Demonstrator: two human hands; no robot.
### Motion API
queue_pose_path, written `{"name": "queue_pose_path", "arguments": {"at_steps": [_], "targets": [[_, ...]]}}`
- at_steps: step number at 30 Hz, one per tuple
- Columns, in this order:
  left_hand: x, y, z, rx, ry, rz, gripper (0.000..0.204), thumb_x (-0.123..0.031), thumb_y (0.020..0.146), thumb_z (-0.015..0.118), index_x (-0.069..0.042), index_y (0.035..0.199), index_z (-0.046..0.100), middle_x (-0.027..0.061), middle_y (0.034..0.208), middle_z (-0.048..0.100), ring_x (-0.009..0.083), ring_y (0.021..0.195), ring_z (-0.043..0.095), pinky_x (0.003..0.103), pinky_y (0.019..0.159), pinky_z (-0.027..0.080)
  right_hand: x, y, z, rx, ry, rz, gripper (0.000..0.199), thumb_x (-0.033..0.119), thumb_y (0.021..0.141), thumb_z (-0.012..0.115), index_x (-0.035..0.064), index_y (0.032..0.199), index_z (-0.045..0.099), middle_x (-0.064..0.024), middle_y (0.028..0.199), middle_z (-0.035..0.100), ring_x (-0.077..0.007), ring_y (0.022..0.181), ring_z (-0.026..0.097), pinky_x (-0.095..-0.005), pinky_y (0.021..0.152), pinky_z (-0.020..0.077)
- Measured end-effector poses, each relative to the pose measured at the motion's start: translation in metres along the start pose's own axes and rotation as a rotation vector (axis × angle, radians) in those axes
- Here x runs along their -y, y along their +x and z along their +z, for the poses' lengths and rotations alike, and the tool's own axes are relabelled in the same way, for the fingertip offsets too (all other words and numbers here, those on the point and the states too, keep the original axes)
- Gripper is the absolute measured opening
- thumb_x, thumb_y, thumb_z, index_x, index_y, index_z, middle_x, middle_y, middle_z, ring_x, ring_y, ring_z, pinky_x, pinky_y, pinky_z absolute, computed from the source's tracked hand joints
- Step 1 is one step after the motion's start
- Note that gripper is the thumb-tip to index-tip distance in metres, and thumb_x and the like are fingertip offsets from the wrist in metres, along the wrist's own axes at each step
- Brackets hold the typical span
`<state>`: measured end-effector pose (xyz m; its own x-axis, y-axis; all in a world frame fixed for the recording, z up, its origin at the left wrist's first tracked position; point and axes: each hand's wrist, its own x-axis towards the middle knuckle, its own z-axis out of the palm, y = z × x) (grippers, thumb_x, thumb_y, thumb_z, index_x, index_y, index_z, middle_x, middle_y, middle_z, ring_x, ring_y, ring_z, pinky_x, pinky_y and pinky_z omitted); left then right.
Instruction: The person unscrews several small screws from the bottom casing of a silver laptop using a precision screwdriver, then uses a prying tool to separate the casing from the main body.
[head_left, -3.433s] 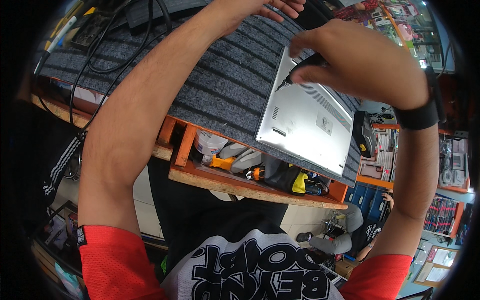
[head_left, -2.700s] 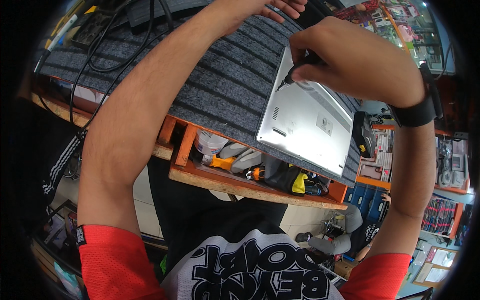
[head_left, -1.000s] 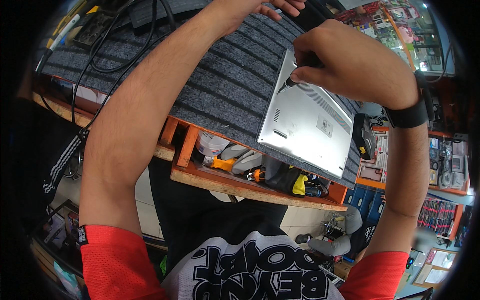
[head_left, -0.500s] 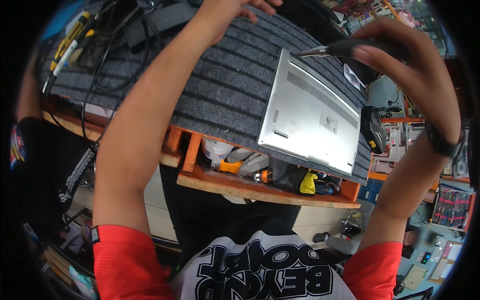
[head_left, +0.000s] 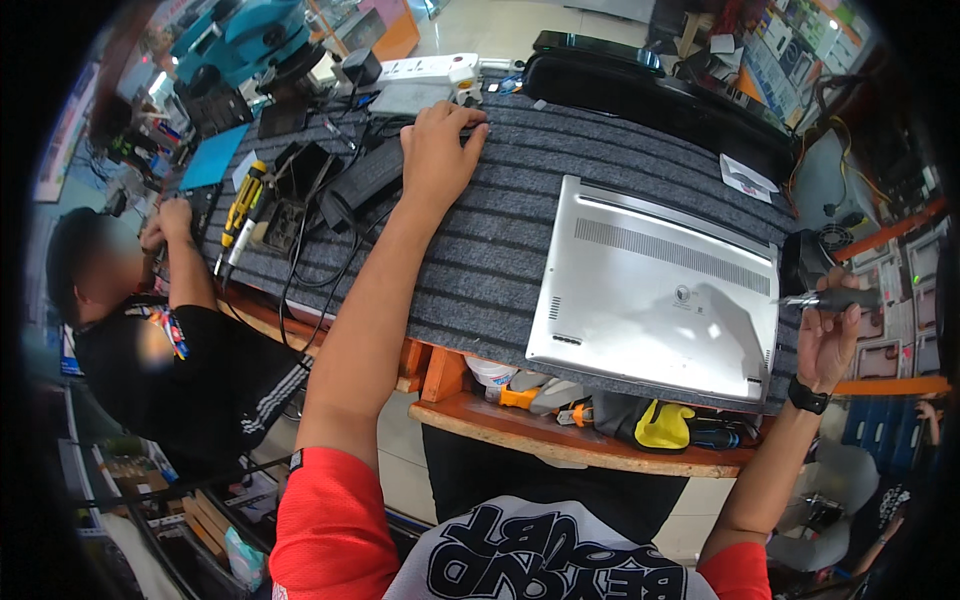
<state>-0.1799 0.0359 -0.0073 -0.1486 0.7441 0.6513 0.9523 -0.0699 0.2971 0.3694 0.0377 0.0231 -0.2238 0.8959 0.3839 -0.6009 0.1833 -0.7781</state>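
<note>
A silver laptop (head_left: 650, 300) lies bottom side up on the grey striped mat (head_left: 480, 270), its vent strip toward the far side. My right hand (head_left: 826, 348), wearing a black wristband, is closed on a dark-handled screwdriver (head_left: 840, 299). The screwdriver's metal shaft points left at the laptop's right edge; whether its tip touches cannot be made out. My left hand (head_left: 440, 155) is at the far middle of the mat, thumb and forefinger apart, beside a black box-like adapter (head_left: 365, 185) and a grey flat box (head_left: 410, 98).
A white power strip (head_left: 430, 68) and a long black object (head_left: 650, 95) line the back. Yellow screwdrivers (head_left: 243, 205) and black cables lie left. A co-worker (head_left: 150, 330) sits at the left. Below the mat, an open drawer (head_left: 590, 450) holds tools and a yellow-black item (head_left: 662, 425).
My right hand has moved the screwdriver from the laptop's far left corner to its right edge. The view has shifted, bringing more of the bench's far side into sight.
</note>
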Motion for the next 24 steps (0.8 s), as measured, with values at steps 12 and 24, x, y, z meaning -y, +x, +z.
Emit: {"name": "queue_pose_path", "arguments": {"at_steps": [12, 24], "targets": [[-0.018, 0.045, 0.028, 0.407, 0.528, -0.105, 0.018, -0.030, 0.092, 0.076, -0.013, 0.097, 0.081, 0.0105, 0.114, 0.074, 0.0306, 0.115, 0.068, 0.057, 0.093, 0.050, -0.006, -0.004, 0.039, -0.083, -0.057, -0.011, 0.033, 0.021, 0.108, 0.061, 0.0000, 0.133, 0.057, -0.0003, 0.095, 0.056, -0.0040, 0.074, 0.044, -0.0198, 0.060, 0.0394], [-0.094, 0.044, -0.005, 0.175, -0.176, -0.111, 0.018, -0.017, 0.085, 0.080, -0.001, 0.091, 0.076, 0.0109, 0.096, 0.076, 0.0207, 0.087, 0.073, 0.037, 0.075, 0.057, -0.010, -0.006, 0.062, -0.122, -0.106, -0.069, 0.044, 0.032, 0.108, 0.063, 0.0009, 0.139, 0.058, -0.0120, 0.116, 0.069, -0.0117, 0.083, 0.062, -0.0253, 0.063, 0.0538]]}}
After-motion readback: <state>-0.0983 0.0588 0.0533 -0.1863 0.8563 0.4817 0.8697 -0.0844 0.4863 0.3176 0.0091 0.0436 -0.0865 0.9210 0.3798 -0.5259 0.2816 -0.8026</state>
